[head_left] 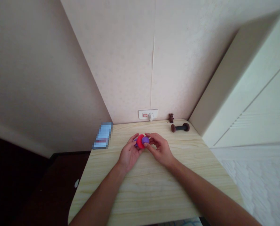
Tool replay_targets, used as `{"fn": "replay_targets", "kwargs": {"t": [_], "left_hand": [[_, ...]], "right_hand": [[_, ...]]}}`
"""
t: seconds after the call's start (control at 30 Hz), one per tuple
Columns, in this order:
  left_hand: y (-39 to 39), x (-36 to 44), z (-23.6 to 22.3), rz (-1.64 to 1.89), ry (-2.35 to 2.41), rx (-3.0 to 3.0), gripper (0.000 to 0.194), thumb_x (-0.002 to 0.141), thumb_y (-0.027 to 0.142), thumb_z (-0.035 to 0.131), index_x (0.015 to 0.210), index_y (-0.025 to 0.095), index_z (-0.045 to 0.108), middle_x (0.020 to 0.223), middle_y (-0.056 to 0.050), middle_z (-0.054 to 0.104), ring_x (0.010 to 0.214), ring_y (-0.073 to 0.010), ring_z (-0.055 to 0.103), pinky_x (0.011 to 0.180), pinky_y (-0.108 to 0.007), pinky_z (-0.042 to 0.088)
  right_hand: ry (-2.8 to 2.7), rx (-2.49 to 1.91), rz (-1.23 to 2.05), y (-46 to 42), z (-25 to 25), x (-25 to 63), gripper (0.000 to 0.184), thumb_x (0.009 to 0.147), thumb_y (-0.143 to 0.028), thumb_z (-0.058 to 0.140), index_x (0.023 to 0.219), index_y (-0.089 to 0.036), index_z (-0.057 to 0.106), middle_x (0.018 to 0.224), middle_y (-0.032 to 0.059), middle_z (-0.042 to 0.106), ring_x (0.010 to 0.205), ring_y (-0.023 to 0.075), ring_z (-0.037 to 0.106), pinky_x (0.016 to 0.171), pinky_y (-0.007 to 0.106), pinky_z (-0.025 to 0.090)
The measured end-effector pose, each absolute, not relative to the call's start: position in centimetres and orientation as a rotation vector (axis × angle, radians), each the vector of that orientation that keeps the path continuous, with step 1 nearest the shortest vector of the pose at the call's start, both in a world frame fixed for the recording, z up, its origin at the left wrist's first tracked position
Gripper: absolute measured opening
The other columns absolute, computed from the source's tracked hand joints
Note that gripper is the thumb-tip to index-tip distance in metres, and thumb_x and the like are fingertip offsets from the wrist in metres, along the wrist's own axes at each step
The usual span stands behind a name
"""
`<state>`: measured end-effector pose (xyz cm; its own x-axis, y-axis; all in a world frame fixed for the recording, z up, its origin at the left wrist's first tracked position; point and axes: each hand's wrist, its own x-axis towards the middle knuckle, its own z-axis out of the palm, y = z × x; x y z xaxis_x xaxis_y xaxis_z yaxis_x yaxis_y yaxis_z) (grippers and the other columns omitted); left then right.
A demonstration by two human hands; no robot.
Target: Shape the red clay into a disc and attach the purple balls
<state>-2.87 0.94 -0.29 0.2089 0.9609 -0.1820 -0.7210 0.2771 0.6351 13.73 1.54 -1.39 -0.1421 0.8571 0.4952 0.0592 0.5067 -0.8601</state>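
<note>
Above the wooden tabletop (154, 185), both hands meet at a small red-and-purple object (140, 141). Its middle is a red disc, with a rounded purple part on either side; I cannot make out its exact kind. My left hand (129, 154) has its fingers closed round the left purple part, which they partly cover. On the other side, my right hand (160, 148) pinches the right purple part between thumb and fingers.
A small black dumbbell with brown ends (180, 127) lies at the back right, near a little brown figurine (171, 118). Blurred-out flat item (103, 135) rests at the left edge. A wall socket (148, 114) with a plug sits behind; a white cabinet (248, 88) stands right.
</note>
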Motion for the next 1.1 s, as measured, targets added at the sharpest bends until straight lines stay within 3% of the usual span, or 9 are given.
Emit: {"fn": "replay_targets", "kwargs": {"t": [0.2, 0.3, 0.43, 0.63, 0.87, 1.1], "left_hand": [[0.9, -3.1, -0.3, 1.184, 0.624, 0.551, 0.034, 0.083, 0.020, 0.071, 0.116, 0.020, 0.061, 0.118, -0.010, 0.073, 0.102, -0.0230, 0.072, 0.101, -0.047, 0.052], [1.0, -3.0, -0.5, 1.215, 0.670, 0.616, 0.033, 0.080, 0.025, 0.079, 0.107, 0.019, 0.062, 0.108, -0.008, 0.075, 0.096, -0.0228, 0.074, 0.102, -0.049, 0.051], [1.1, -2.8, -0.6, 1.305, 0.719, 0.722, 0.033, 0.077, 0.035, 0.085, 0.095, 0.017, 0.064, 0.099, -0.005, 0.073, 0.093, -0.0201, 0.072, 0.094, -0.043, 0.057], [1.3, -2.8, -0.6, 1.374, 0.777, 0.778, 0.036, 0.073, 0.037, 0.087, 0.092, 0.015, 0.067, 0.093, -0.004, 0.070, 0.086, -0.0163, 0.068, 0.078, -0.032, 0.059], [1.4, -2.8, -0.7, 1.405, 0.769, 0.756, 0.042, 0.077, 0.037, 0.084, 0.111, 0.019, 0.068, 0.094, -0.005, 0.073, 0.084, -0.0171, 0.070, 0.077, -0.032, 0.059], [1.5, -3.0, -0.7, 1.447, 0.829, 0.805, 0.040, 0.070, 0.033, 0.089, 0.103, 0.016, 0.074, 0.104, -0.008, 0.074, 0.089, -0.0195, 0.071, 0.086, -0.037, 0.059]], "right_hand": [[-1.277, -0.897, 1.089, 2.5, -1.5, 14.1, 0.035, 0.082, -0.039, 0.080, 0.112, -0.022, 0.075, 0.091, 0.0062, 0.076, 0.076, 0.0177, 0.068, 0.072, 0.032, 0.058], [-1.159, -0.873, 1.203, 3.1, -1.6, 14.5, 0.035, 0.080, -0.041, 0.080, 0.110, -0.022, 0.078, 0.095, 0.0057, 0.078, 0.074, 0.0175, 0.068, 0.075, 0.034, 0.058], [-1.070, -0.826, 1.300, 3.4, -1.9, 14.8, 0.033, 0.079, -0.037, 0.082, 0.109, -0.024, 0.079, 0.096, 0.0042, 0.079, 0.076, 0.0169, 0.069, 0.078, 0.034, 0.057], [-1.109, -0.831, 1.300, 3.2, -1.8, 14.6, 0.033, 0.079, -0.037, 0.082, 0.108, -0.023, 0.078, 0.095, 0.0042, 0.078, 0.075, 0.0161, 0.067, 0.077, 0.033, 0.057], [-1.128, -0.845, 1.224, 3.2, -1.6, 14.5, 0.037, 0.080, -0.035, 0.080, 0.116, -0.024, 0.075, 0.097, 0.0036, 0.077, 0.076, 0.0157, 0.067, 0.076, 0.032, 0.056], [-1.147, -0.908, 1.243, 3.1, -1.6, 14.7, 0.037, 0.077, -0.039, 0.083, 0.110, -0.022, 0.076, 0.092, 0.0042, 0.078, 0.075, 0.0173, 0.068, 0.077, 0.035, 0.057]]}}
